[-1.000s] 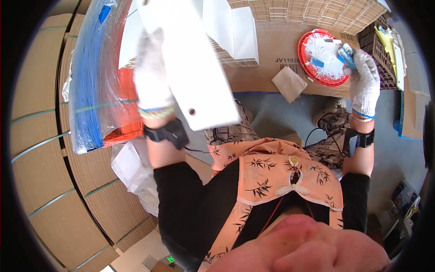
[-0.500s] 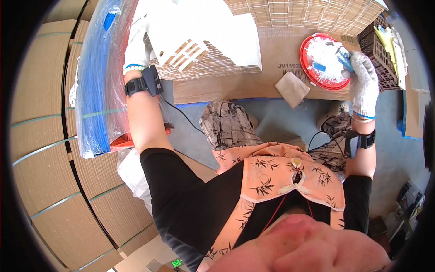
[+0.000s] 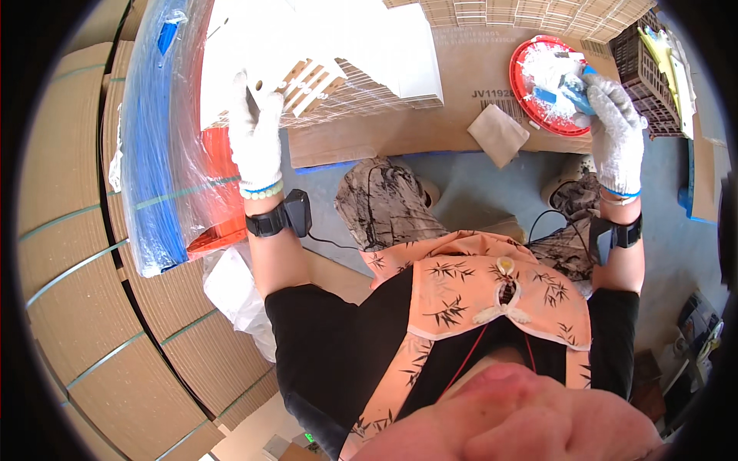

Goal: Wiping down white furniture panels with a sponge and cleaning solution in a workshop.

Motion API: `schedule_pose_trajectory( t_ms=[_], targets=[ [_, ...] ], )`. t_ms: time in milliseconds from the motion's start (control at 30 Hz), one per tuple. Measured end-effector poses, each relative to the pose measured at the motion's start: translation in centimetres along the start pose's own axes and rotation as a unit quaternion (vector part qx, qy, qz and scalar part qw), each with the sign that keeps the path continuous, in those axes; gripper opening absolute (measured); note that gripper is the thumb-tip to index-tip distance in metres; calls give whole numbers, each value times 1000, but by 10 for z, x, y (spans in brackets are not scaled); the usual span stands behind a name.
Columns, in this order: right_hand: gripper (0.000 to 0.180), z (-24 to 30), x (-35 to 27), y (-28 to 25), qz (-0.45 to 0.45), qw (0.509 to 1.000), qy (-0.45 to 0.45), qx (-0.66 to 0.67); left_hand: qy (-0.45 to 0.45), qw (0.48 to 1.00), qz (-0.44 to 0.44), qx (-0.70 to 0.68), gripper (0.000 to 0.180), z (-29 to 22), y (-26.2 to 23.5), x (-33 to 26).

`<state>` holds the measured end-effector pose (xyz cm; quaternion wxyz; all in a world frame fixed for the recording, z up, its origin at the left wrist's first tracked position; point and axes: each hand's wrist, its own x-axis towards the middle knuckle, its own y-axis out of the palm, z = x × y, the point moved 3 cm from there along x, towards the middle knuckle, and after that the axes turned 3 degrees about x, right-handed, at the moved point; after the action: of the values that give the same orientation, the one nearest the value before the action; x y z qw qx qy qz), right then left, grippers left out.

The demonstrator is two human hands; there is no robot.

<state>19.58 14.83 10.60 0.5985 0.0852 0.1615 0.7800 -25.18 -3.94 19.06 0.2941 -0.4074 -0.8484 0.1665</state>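
Note:
My right hand, in a white knitted glove, grips a blue scraper smeared with white paste. It is held over a round red lid heaped with white paste. A smaller blue piece lies in the paste. My left hand, gloved alike, is at the near left corner of a stack of white panels; thumb and fingers are apart. Whether it touches the top panel is hard to tell in the glare. Beside it, several slotted light-brown strips show on the panels.
A folded beige cloth lies on the cardboard-covered surface. Further panel stacks stand behind, a brown crate at far right. Plastic-wrapped blue and red material and strapped cardboard stacks line my left.
My left hand has come back toward me, down to the near corner of the white panels. The right hand has shifted slightly, with the scraper still over the paste.

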Motion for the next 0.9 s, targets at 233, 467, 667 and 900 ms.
schedule_pose_trajectory(
  t_ms=[233,467,667,900],
  targets=[
    [25,-6,-2,-3,-14,1000,8,2,-83,986,-141,40,59,-14,5,-31],
    [23,-9,-5,0,-19,1000,6,2,-307,880,187,-310,43,-29,108,-135],
    [23,-15,-8,15,22,995,48,-90,-569,714,110,-394,56,92,229,-108],
    [25,-9,-14,18,29,991,44,-126,-579,649,37,-492,51,143,257,-56]
  ],
)
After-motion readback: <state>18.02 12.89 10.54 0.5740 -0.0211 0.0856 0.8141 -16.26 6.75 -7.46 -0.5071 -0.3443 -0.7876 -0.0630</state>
